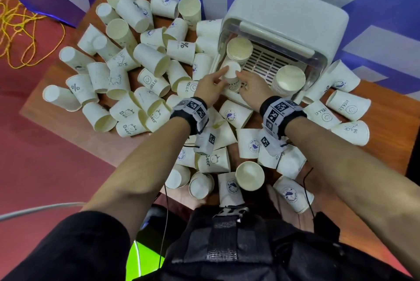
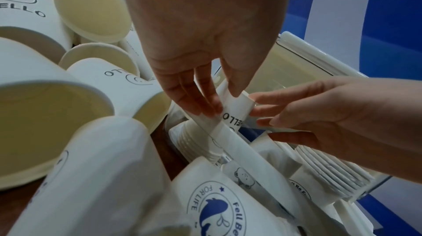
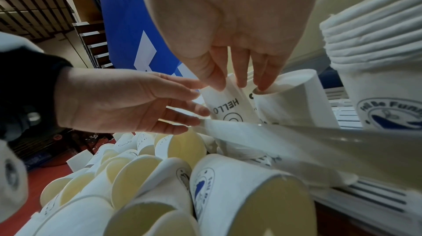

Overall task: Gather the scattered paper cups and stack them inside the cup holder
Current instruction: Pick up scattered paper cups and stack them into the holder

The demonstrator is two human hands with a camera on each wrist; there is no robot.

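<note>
Your holder (image 1: 284, 15) sits at the far right of the table (image 1: 386, 155), its clear front rim toward you. Inside it you have three stacks of cups: a far-left stack (image 1: 239, 50) standing mouth up, a right stack (image 1: 289, 81) also mouth up, and a near-left stack turned bottom up, topped by the HELLO cup (image 1: 232, 71). How many cups each stack holds cannot be counted; the right one shows many nested rims in the right wrist view (image 3: 374, 41).

Both of your hands meet on that HELLO cup (image 2: 235, 111). Your left hand (image 1: 210, 86) pinches its side between thumb and fingers (image 2: 198, 99). Your right hand (image 1: 252, 88) grips it from the other side, thumb and fingertips (image 3: 217, 79) curled onto its wall near the base.

Loose cups (image 1: 152, 59) lie all over the table to the left, near and right of the holder, several dozen, most on their sides, too piled to count exactly.
</note>
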